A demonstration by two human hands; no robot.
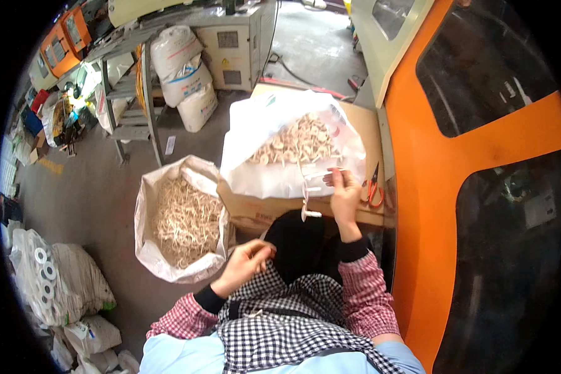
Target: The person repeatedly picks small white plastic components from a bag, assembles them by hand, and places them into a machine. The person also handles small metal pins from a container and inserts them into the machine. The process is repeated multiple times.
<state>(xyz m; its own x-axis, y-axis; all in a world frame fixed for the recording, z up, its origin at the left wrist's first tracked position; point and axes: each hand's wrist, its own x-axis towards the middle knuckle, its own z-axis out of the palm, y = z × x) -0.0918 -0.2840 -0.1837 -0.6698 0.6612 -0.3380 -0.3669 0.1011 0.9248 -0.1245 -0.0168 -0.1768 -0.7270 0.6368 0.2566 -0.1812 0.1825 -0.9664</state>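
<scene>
My right hand (345,193) pinches a white moulded plastic sprue (306,202), which hangs from the fingertips with short side branches and a round end. It is just in front of a white plastic bag (249,124) lying open and full of small cream plastic parts (296,140). Over my lap, my left hand (248,265) has curled fingers with thumb and forefinger together; whatever they hold, if anything, is too small to see. Left of it stands a woven sack (148,249) filled with thin plastic runners (187,218). Orange-handled cutters (374,190) lie right of my right hand.
The bag rests on a cardboard box (255,215). An orange machine (427,218) with dark windows rises close on my right. Stacked full sacks (184,75) and a metal step stand (131,118) are at the far left. Wrapped bundles (75,280) lie at the near left.
</scene>
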